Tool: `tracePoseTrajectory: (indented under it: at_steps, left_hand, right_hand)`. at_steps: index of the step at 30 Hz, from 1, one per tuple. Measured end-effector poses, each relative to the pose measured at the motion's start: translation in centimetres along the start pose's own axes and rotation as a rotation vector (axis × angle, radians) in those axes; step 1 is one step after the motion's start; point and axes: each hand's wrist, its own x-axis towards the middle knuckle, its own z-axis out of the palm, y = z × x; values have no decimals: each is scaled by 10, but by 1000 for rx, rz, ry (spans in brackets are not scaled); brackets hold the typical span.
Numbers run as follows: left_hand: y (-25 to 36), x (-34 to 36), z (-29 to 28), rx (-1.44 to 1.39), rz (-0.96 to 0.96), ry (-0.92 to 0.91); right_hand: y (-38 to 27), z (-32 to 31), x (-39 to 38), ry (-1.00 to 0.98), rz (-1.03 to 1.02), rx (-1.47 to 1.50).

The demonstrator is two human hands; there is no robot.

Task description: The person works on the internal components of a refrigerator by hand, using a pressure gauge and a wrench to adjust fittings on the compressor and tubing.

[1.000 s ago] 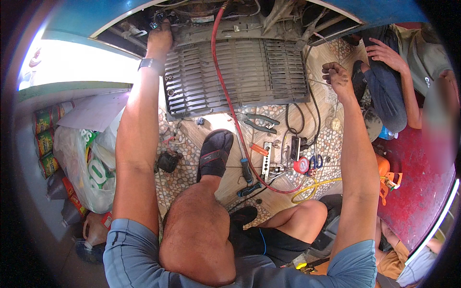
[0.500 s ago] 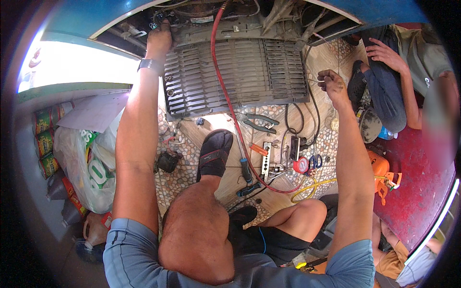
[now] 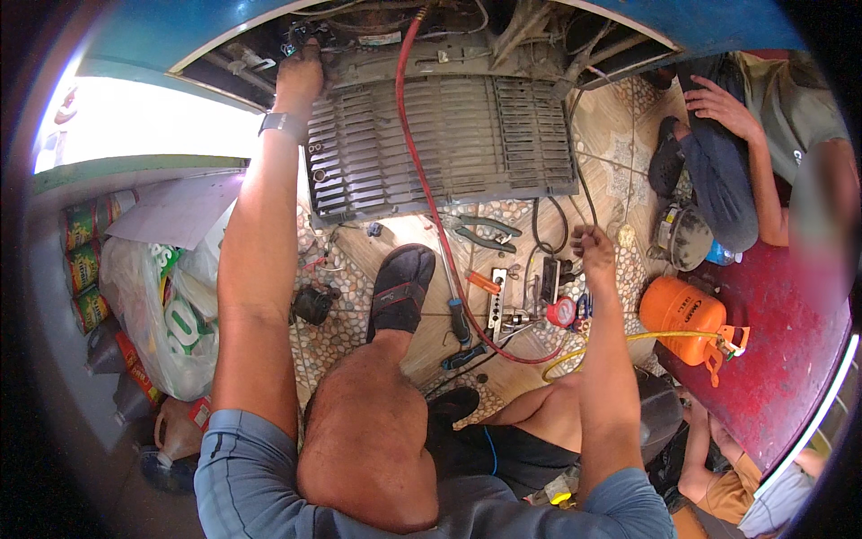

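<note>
The left hand (image 3: 300, 79) reaches into the open front of the blue casing (image 3: 741, 20), its fingertips at a cluster of dark parts (image 3: 294, 38); they are partly hidden, so whether it grips or merely steadies something there, I cannot tell. The right hand (image 3: 594, 251) hangs over the floor with fingers bent, right by the black cable (image 3: 585, 187) — whether it pinches that cable is unclear.

Between the hands, the slatted panel (image 3: 440, 135) lies in front of the opening, the red hose (image 3: 406, 126) crossing over it. The casing stands open with its insides exposed, so the work looks midway: access is gained, while the dark parts are still being handled and nothing is closed up. Farther out, the pliers (image 3: 489, 232), a screwdriver (image 3: 460, 321) and a red gauge (image 3: 561, 312) lie loose on the floor.

Compared with the earlier frame, the left hand keeps its place, but the right has come lower and inward — its forearm no longer covers part of the orange cylinder (image 3: 682, 321), which now shows whole beside the red tabletop (image 3: 777, 350).
</note>
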Motion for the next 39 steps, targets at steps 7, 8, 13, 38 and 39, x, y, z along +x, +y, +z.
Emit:
tracePoseTrajectory:
  at_steps: [7, 8, 13, 38, 39]
  left_hand:
    - [-6, 0, -13, 100, 83, 138]
    - [-3, -1, -13, 66, 30, 113]
    - [48, -26, 4, -364, -235, -48]
    - [-10, -1, -1, 353, 267, 181]
    - [-9, -1, -1, 235, 222, 178]
  right_hand:
    - [54, 20, -47, 208, -324, -579]
    - [54, 22, -49, 190, -313, -537]
    - [46, 10, -55, 235, -236, -691]
    - [52, 46, -43, 341, -193, -589]
    - [53, 48, -43, 347, -212, -614]
